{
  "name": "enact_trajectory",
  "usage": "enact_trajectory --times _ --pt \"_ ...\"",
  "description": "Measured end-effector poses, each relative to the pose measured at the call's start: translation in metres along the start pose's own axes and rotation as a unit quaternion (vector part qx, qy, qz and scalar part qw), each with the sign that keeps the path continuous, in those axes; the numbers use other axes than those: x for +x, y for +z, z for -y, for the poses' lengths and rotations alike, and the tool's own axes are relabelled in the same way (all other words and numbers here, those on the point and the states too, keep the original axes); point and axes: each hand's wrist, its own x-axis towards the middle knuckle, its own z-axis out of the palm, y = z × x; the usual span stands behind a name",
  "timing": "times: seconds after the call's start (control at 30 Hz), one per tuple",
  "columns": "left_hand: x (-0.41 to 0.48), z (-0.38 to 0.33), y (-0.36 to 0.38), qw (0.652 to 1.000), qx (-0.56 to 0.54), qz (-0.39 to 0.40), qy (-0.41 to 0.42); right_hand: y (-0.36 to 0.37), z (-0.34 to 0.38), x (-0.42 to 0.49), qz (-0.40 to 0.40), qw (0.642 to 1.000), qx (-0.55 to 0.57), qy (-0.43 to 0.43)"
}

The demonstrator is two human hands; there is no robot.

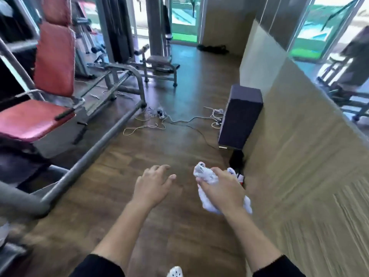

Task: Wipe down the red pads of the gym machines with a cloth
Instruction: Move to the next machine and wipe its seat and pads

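The white cloth is bunched in the right hand, whose curled fingers hide its middle; two ends poke out. The left hand hangs beside it, fingers spread, holding nothing. Both hover over the wooden floor, well apart from three red pads at far left: seat, back and a blurred top one cut off by the picture's edge.
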Motion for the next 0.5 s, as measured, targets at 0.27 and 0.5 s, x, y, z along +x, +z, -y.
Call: enact_trajectory --times 0.27,0.5 --pt "0.187 0.038 -0.019 0.997 0.003 -0.021 -0.070 0.048 0.060 0.197 0.034 0.998 0.005 -0.050" --pt "0.323 0.087 -0.022 0.986 0.009 -0.057 -0.159 0.124 0.128 0.363 0.108 0.985 0.018 -0.133"
